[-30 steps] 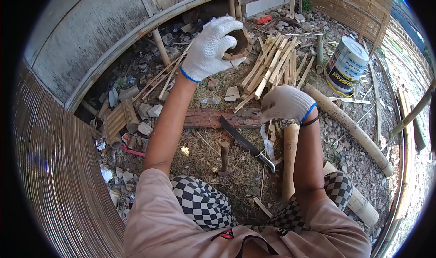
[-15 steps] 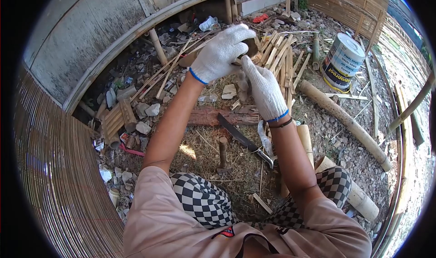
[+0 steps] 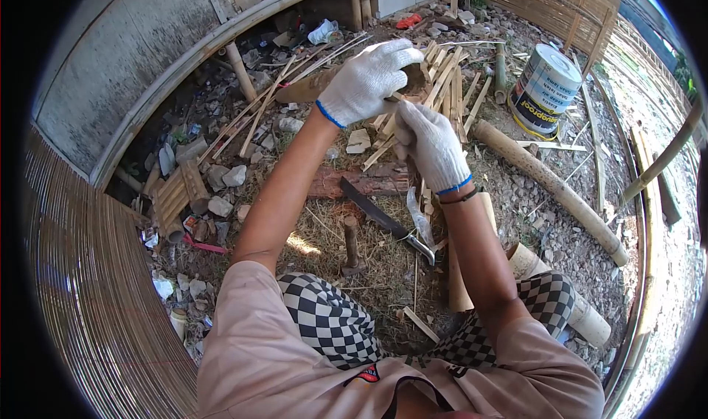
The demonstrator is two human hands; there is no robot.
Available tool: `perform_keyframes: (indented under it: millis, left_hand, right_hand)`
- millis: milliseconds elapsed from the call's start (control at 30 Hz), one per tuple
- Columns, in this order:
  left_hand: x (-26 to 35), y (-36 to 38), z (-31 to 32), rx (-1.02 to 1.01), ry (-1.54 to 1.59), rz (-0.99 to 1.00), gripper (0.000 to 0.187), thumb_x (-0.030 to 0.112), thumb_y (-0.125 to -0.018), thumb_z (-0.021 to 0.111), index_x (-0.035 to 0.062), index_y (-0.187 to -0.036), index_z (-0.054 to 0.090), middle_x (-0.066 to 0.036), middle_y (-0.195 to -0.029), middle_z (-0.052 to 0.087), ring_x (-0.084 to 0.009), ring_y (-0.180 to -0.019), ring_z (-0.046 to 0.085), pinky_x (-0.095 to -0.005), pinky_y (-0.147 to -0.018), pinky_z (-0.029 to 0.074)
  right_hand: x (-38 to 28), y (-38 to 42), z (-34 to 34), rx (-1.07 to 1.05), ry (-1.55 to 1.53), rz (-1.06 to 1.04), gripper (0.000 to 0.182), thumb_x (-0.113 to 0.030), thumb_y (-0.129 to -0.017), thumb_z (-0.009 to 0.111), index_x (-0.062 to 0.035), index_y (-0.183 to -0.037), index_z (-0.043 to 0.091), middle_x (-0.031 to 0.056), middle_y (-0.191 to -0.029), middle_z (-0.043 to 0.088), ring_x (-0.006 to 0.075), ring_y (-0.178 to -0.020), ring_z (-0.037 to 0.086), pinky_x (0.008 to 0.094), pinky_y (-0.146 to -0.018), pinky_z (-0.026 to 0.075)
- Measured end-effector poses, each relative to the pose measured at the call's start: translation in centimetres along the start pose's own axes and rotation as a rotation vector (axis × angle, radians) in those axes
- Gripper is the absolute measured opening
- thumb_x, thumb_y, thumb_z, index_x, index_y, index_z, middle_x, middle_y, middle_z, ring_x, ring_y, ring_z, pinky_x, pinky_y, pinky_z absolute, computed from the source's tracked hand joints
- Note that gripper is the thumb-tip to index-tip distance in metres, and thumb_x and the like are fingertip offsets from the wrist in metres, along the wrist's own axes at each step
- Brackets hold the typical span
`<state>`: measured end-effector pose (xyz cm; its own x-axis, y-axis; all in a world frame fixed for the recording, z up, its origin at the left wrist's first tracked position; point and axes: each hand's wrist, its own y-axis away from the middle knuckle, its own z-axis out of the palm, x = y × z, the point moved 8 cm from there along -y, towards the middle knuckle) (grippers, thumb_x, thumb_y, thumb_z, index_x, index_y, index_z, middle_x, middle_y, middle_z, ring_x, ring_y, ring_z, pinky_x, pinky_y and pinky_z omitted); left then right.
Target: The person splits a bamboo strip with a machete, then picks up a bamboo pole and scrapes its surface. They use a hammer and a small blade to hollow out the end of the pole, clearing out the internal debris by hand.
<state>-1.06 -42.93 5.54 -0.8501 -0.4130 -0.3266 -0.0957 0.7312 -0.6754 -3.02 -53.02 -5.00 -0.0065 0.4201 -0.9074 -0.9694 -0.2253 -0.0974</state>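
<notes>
My left hand [image 3: 364,84], in a white knit glove with a blue cuff, is raised in front of me with its fingers curled. My right hand [image 3: 435,145], gloved the same way, meets it with thumb and fingers pinched. Between the fingertips shows a short end of a thin wooden or bamboo strip [image 3: 396,98], the rest hidden by the gloves. Below them a machete [image 3: 377,215] lies with its blade tip over a reddish wooden plank [image 3: 324,184]. A hammer [image 3: 351,242] stands on its head, handle up, on the dry grass nearer my knees.
Split bamboo strips [image 3: 445,84] are piled beyond my hands. A bamboo pole [image 3: 549,190] and a paint bucket [image 3: 546,91] are at the right. Rubble and litter border the wall [image 3: 147,58] at the left, near a woven bamboo screen [image 3: 81,271].
The view has shifted slightly, so the ground and objects appear a little further left. Both hands stay together at the fingertips, a little further right over the ground.
</notes>
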Motion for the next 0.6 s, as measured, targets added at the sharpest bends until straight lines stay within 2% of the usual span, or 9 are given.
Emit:
perform_keyframes:
  millis: [133, 167, 267, 333, 400, 467, 500, 533, 600]
  left_hand:
    - [-0.5, -0.3, -0.6, 0.037, -0.041, -0.033, 0.041, 0.022, -0.059, 0.094, 0.0082, -0.087, 0.068, -0.004, -0.145, 0.061, -0.0299, -0.141, 0.054, -0.0458, -0.113, 0.052]
    - [0.0, -0.1, -0.5, 0.051, -0.040, -0.019, 0.042, 0.023, -0.059, 0.094, 0.0079, -0.088, 0.067, -0.004, -0.145, 0.061, -0.0301, -0.141, 0.054, -0.0459, -0.113, 0.052]
    - [-0.3, 0.0, -1.5, 0.105, -0.069, 0.025, 0.044, 0.024, -0.058, 0.095, 0.0073, -0.086, 0.065, -0.005, -0.143, 0.062, -0.0312, -0.140, 0.055, -0.0458, -0.113, 0.052]
    - [-0.6, -0.2, -2.5, 0.125, -0.095, -0.008, 0.041, 0.017, -0.059, 0.094, 0.0083, -0.084, 0.062, -0.007, -0.140, 0.066, -0.0351, -0.136, 0.059, -0.0470, -0.113, 0.053]
    - [-0.3, 0.1, -2.1, 0.150, -0.080, -0.001, 0.040, 0.016, -0.063, 0.094, 0.0085, -0.083, 0.061, -0.007, -0.138, 0.067, -0.0342, -0.136, 0.059, -0.0466, -0.114, 0.053]
    - [-0.7, 0.3, -2.5, 0.133, -0.109, -0.017, 0.039, 0.017, -0.065, 0.095, 0.0086, -0.083, 0.061, -0.007, -0.137, 0.068, -0.0341, -0.136, 0.059, -0.0465, -0.114, 0.053]
    - [-0.9, 0.1, -2.5, 0.160, -0.123, 0.001, 0.042, 0.017, -0.062, 0.094, 0.0082, -0.081, 0.058, -0.007, -0.138, 0.067, -0.0344, -0.137, 0.058, -0.0477, -0.115, 0.052]
    - [-0.8, 0.2, -2.6, 0.153, -0.119, 0.003, 0.042, 0.016, -0.062, 0.094, 0.0081, -0.081, 0.057, -0.007, -0.138, 0.067, -0.0345, -0.137, 0.058, -0.0480, -0.115, 0.051]
    - [-0.6, 0.4, -2.9, 0.128, -0.121, 0.022, 0.043, 0.014, -0.060, 0.093, 0.0078, -0.081, 0.056, -0.008, -0.139, 0.067, -0.0347, -0.139, 0.057, -0.0487, -0.116, 0.051]
  right_hand:
    - [-2.3, 0.7, 0.8, 0.383, 0.786, -0.742, 0.037, -0.030, -0.110, 0.062, -0.0034, -0.085, 0.067, -0.0026, -0.066, 0.057, 0.0087, -0.060, 0.057, 0.0263, -0.055, 0.047]
    - [-1.4, 0.9, 0.5, 0.402, 0.675, -0.735, 0.036, -0.030, -0.110, 0.063, -0.0021, -0.089, 0.068, -0.0023, -0.066, 0.058, 0.0046, -0.058, 0.055, 0.0234, -0.052, 0.045]
    - [-3.2, 0.2, 0.8, 0.130, 0.427, -0.197, 0.036, -0.031, -0.109, 0.064, -0.0018, -0.088, 0.068, -0.0025, -0.066, 0.058, 0.0044, -0.055, 0.053, 0.0243, -0.049, 0.044]
    - [-1.7, -0.7, 2.0, 0.185, 0.354, -0.381, 0.036, -0.030, -0.110, 0.064, -0.0024, -0.087, 0.067, -0.0035, -0.064, 0.057, 0.0051, -0.053, 0.054, 0.0239, -0.048, 0.043]
    - [-0.6, -0.8, 1.1, 0.156, 0.418, -0.246, 0.034, -0.028, -0.110, 0.063, -0.0025, -0.089, 0.068, -0.0032, -0.065, 0.057, 0.0051, -0.054, 0.054, 0.0246, -0.049, 0.044]
    - [-2.4, -0.6, 2.0, 0.152, 0.416, -0.398, 0.033, -0.027, -0.111, 0.062, -0.0020, -0.090, 0.068, -0.0024, -0.066, 0.058, 0.0052, -0.054, 0.054, 0.0253, -0.050, 0.045]
    - [-2.8, -0.8, 3.1, 0.180, 0.471, -0.530, 0.033, -0.027, -0.111, 0.062, -0.0010, -0.091, 0.069, -0.0021, -0.065, 0.058, 0.0049, -0.053, 0.054, 0.0250, -0.049, 0.045]
    - [-1.7, -0.7, 2.9, 0.205, 0.351, -0.428, 0.034, -0.027, -0.111, 0.061, -0.0003, -0.093, 0.069, -0.0022, -0.066, 0.058, 0.0046, -0.054, 0.054, 0.0249, -0.050, 0.046]
    - [-1.9, -0.7, 2.5, 0.139, 0.342, -0.261, 0.034, -0.028, -0.111, 0.061, -0.0001, -0.095, 0.070, -0.0019, -0.066, 0.059, 0.0053, -0.054, 0.056, 0.0251, -0.050, 0.047]
